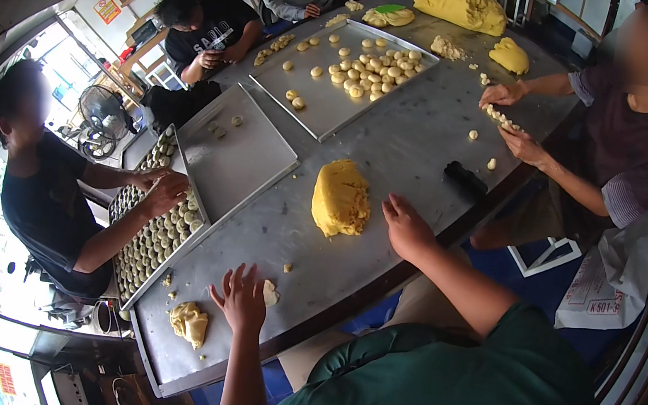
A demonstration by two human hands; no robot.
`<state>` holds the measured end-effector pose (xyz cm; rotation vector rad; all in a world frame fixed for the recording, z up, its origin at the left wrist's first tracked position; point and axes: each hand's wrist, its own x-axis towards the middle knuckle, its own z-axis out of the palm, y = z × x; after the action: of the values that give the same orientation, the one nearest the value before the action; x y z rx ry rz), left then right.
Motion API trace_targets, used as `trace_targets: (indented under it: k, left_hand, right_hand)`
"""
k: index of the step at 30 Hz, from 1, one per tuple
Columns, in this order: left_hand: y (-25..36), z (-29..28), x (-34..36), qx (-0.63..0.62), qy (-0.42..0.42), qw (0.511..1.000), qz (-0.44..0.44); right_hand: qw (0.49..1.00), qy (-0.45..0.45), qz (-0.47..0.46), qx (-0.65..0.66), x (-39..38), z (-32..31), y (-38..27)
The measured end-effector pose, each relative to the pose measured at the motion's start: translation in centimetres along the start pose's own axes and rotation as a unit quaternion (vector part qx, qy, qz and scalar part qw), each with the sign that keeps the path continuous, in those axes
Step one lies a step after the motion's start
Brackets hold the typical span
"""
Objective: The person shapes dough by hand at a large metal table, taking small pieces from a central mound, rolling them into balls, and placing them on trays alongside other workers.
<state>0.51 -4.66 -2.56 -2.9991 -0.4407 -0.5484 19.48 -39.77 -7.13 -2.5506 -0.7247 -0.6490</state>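
Note:
A large yellow lump of dough [341, 198] rests on the metal table in front of me. Just to its right is my right hand [409, 229], fingers stretched out and holding nothing, a small gap from the dough. My left hand [242, 299] has its fingers spread, also without anything in it, over the near left part of the table. Beside its fingers lies a small flat scrap of pale dough [270, 293]. A smaller, paler piece of dough [189, 323] sits farther left, with crumbs around it.
A tray of dough balls [336, 112] stands at the back. Left of centre is a tray [240, 158] with few pieces, beside a tray packed with small rounds [155, 240]. A black object [466, 179] lies right. Co-workers surround the table [399, 151]; one handles dough at right.

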Motion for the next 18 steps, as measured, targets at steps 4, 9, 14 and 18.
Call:
trace_targets:
  k: [4,9,14,18]
  left_hand:
    - [-2.2,-1.9,-2.0,-0.034,-0.131,0.991,0.007]
    - [-1.6,-0.6,-1.6,-0.062,-0.116,0.989,-0.068]
    - [-0.1,-1.8,-2.3,-0.027,-0.079,0.995,-0.056]
    - [-0.2,0.0,-3.0,-0.001,-0.048,0.993,-0.104]
  right_hand:
    - [0.951,-0.223,0.029,0.211,-0.4,-4.6,-2.1]
    - [0.996,-0.002,-0.066,0.059,-2.5,-5.7,0.7]
    - [0.979,-0.149,0.002,0.139,-1.4,-5.6,2.3]
    - [0.978,-0.025,-0.002,0.206,-0.8,-4.1,-0.1]
